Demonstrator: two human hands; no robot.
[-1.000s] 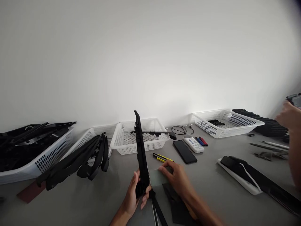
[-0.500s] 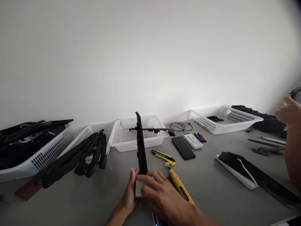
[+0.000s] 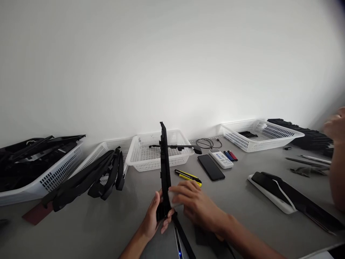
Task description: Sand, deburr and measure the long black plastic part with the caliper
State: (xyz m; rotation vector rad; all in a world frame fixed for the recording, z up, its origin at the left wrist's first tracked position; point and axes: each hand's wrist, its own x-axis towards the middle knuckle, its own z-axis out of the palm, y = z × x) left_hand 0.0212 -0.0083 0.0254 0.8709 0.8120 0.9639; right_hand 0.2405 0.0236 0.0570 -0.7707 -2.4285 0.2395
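My left hand grips the lower end of a long black plastic part and holds it upright over the grey table. My right hand is closed on a small pale block that rests against the side of the black part just above my left fingers. A yellow utility knife lies on the table just behind my right hand.
White baskets stand along the wall: one behind the part, one at the right, two at the left with black parts spilling out. A black phone, a remote and a cable lie mid-table. Another person's hand is at the right edge.
My right hand picked up the pale block and brought it to the black part, then slid it up along its side. The yellow screwdriver by my hand is now hidden.
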